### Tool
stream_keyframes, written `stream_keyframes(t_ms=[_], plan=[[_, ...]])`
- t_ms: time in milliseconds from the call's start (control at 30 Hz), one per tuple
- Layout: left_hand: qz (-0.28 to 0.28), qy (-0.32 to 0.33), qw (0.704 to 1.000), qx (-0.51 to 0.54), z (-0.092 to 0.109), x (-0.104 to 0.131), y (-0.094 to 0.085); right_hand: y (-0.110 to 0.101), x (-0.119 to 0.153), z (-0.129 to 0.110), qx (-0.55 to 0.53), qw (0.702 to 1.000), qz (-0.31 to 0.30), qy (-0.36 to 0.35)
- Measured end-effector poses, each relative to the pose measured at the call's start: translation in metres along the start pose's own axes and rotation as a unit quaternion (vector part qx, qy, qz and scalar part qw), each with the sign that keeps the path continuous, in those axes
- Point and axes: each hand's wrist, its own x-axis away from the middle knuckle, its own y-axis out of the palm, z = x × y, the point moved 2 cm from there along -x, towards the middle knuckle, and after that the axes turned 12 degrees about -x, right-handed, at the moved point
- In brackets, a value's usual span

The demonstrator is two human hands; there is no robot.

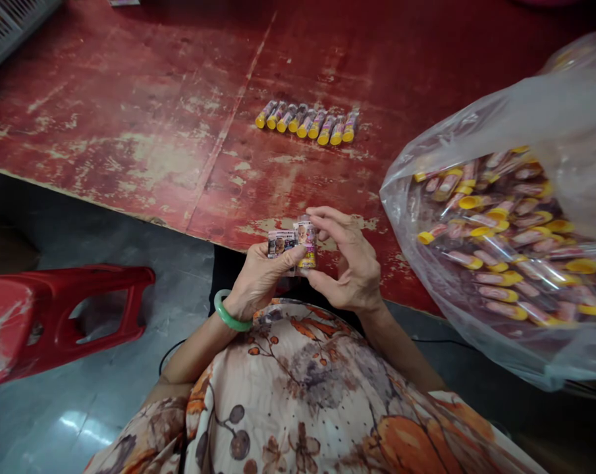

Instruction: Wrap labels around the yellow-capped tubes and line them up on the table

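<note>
Near the table's front edge, my left hand (263,276) is closed on a small printed label (279,243) with dark pictures, its thumb lying across the lower part. Right beside the label stands a small clear tube (306,238) with a printed wrap and a yellow lower end. My right hand (350,260) is curled around the tube's right side, fingertips at its top and thumb at its bottom. Whether the label and tube are joined is hard to tell. Farther back, several similar tubes with yellow caps (307,124) lie side by side in a row.
On the right, a large clear plastic bag (401,178) holds many yellow-capped tubes. The worn red table (169,131) spans the view. A white plastic basket (11,29) sits at the far left corner. A red stool (105,280) stands on the floor at left.
</note>
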Motion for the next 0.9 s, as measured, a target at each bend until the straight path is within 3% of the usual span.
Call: stream_keyframes(t_ms=[633,900], plan=[[-0.01,-0.032,0.999,-0.003,0.0012,-0.0053,-0.0051,0.0058,0.0001,0.008,-0.048,0.999,-0.006,0.013],[-0.014,-0.012,1.0,0.006,0.0037,-0.0096,-0.0076,0.0062,-0.0087,0.0065,-0.066,0.997,-0.031,-0.009]])
